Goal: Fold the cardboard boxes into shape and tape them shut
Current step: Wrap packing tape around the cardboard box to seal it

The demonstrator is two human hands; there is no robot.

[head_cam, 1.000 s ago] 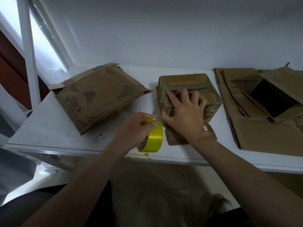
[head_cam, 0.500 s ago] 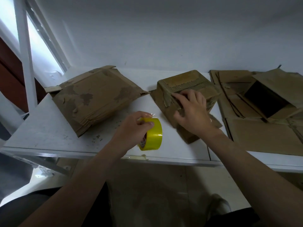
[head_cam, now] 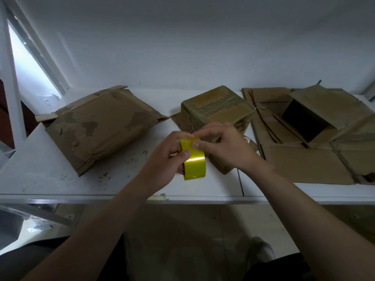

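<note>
The left hand (head_cam: 164,161) grips a roll of glossy yellow adhesive tape (head_cam: 195,162). Its fingers are curled round the back of the roll and its thumb lies on the shining outer face, and it holds the roll on edge over the front part of the table. Whether the roll touches the surface I cannot tell. The right hand (head_cam: 225,151) meets it from the other side and pinches the top of the roll between thumb and forefinger. I judge that it searches for the free end of the tape, though the end itself is too small to see. To do this step well, the left hand should hold the roll firm and not let it turn. The right nail should lift the end across its whole width, so that the tape does not split into a narrow strip. Both forearms reach forward from the bottom of the view and meet above the table edge. Just behind the hands stands a small brown cardboard box (head_cam: 217,110), already folded into a cube, and no hand is on it. To the left lies a stack of flattened worn cardboard (head_cam: 97,126). To the right are more flat brown cardboard sheets (head_cam: 304,165) and an open box with a dark inside (head_cam: 304,122), all on the white table (head_cam: 40,171).
</note>
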